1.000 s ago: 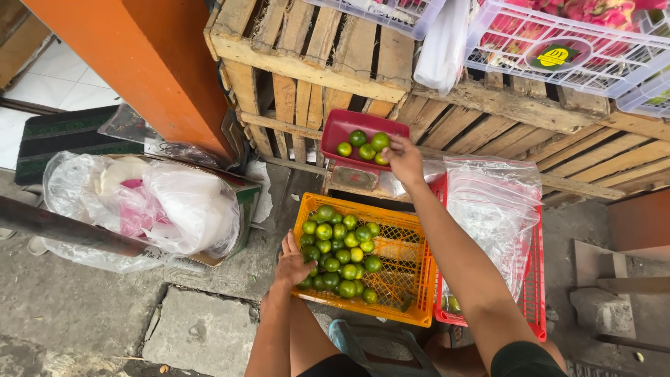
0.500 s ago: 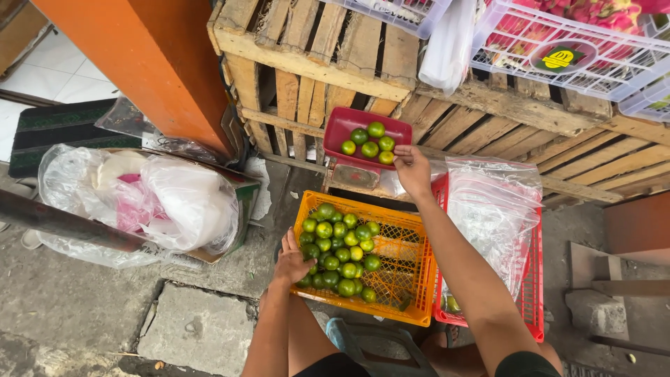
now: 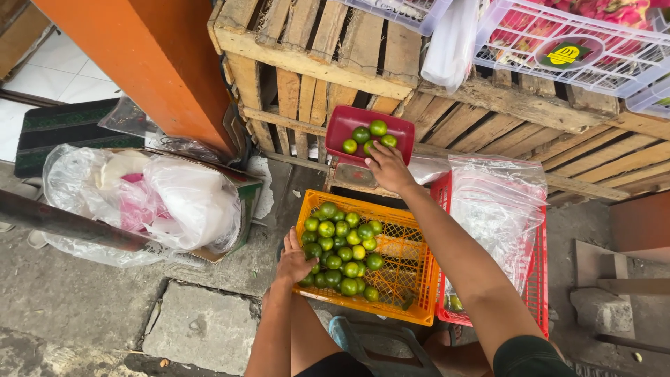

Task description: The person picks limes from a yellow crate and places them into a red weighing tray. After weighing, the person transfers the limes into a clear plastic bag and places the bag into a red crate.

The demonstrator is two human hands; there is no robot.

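Nearest the body, left hand [image 3: 293, 262] rests spread on the orange plastic mesh crate [image 3: 405, 279] of green limes [image 3: 342, 248].
Farther off, right hand [image 3: 387, 167], fingers loosely open, touches the red rectangular plastic tray [image 3: 349, 122] of limes on the wooden pallet crate [image 3: 307, 70].

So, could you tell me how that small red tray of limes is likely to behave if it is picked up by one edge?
The red tray looks like thin, shallow plastic, so it may flex. Its round green limes lie loose and would probably roll toward the low side, perhaps over the rim. It holds only a few, so it is likely light enough for the right hand at its near edge.
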